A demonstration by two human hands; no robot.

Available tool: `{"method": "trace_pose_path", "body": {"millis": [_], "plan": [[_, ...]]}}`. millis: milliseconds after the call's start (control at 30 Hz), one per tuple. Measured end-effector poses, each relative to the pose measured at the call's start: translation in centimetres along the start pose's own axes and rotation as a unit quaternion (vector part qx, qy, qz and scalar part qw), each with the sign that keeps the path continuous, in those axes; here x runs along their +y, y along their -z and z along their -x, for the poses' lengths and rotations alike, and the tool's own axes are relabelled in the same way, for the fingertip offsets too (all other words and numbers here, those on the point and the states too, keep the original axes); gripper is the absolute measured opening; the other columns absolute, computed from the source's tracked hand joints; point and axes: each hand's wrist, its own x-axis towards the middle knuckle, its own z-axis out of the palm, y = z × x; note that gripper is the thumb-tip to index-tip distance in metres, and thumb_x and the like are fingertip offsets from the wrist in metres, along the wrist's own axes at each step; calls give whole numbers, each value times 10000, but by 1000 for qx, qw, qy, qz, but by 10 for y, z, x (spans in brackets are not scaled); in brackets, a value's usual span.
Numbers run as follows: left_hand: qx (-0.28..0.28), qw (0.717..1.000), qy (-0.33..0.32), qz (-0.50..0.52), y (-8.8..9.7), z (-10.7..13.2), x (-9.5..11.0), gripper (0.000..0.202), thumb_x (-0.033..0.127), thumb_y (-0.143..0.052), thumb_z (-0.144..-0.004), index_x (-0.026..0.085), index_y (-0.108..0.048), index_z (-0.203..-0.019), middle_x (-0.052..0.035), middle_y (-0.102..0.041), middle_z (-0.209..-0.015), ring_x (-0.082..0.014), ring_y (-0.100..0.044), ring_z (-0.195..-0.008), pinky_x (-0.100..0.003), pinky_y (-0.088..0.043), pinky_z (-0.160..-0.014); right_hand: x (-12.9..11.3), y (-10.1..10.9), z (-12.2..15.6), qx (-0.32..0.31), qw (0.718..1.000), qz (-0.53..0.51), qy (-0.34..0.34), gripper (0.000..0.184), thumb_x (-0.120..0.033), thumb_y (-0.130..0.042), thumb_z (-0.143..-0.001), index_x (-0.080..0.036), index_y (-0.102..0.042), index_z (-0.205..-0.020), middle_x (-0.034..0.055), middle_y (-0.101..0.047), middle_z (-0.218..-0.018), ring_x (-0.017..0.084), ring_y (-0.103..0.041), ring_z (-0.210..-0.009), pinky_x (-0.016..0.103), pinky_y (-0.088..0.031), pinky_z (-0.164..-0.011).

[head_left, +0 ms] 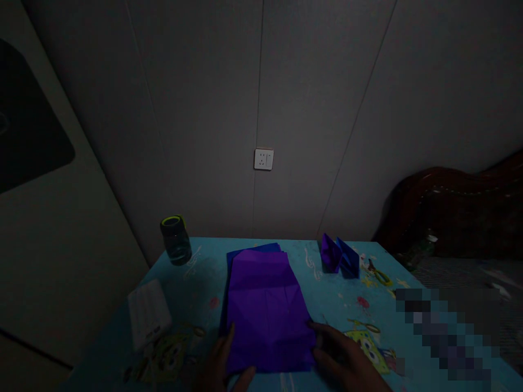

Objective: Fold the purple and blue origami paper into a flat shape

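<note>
A creased purple paper sheet lies on a stack of blue sheets on the light-blue cartoon-printed table. My left hand rests at the sheet's lower left corner, fingers stretched along its edge and thumb under the front edge. My right hand lies at the sheet's lower right corner, fingers spread flat and touching the paper's edge. The room is dim.
Two folded paper pieces, purple and blue, stand at the back right. A dark glass jar with a green rim is at the back left. A white pack lies on the left. A wall socket is behind; a dark headboard is to the right.
</note>
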Motion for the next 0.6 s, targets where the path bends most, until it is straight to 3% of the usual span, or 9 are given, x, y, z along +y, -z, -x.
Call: {"method": "trace_pose_path", "body": {"millis": [133, 300, 467, 600], "plan": [[6, 999, -30, -44, -10, 1, -2, 524, 357, -562, -846, 198, -593, -1344, -101, -723, -1193, -262, -715, -1022, -333, -602, -820, -9, -2, -13, 33, 999, -6, 15, 442, -512, -612, -798, -254, -730, -1138, 82, -721, -936, 273, -656, -842, 375, -524, -791], [-13, 981, -110, -161, -12, -6, -14, 466, 462, -557, -898, 250, -630, -1306, -77, -748, -1149, -254, -723, -1002, -310, -605, -771, -2, -4, -29, 62, 997, 24, 49, 380, -459, -539, -822, -225, -757, -1029, 88, -695, -868, 250, -647, -777, 344, -519, -716], [21, 941, -225, -251, -16, -8, -27, 450, 499, -620, -856, 235, -689, -1213, -89, -769, -1037, -281, -710, -951, -338, -577, -758, 13, -13, -36, 47, 979, 191, 55, 275, -249, -474, -837, -226, -747, -816, 92, -653, -841, 224, -635, -730, 323, -501, -685], [37, 929, -227, -291, -17, -7, -21, 392, 402, -635, -831, 235, -684, -1182, -106, -736, -1033, -277, -681, -926, -351, -546, -745, -11, -16, -51, 45, 946, 311, 84, 228, -157, -542, -831, -223, -757, -869, 128, -674, -962, 272, -643, -878, 360, -500, -791]]}}
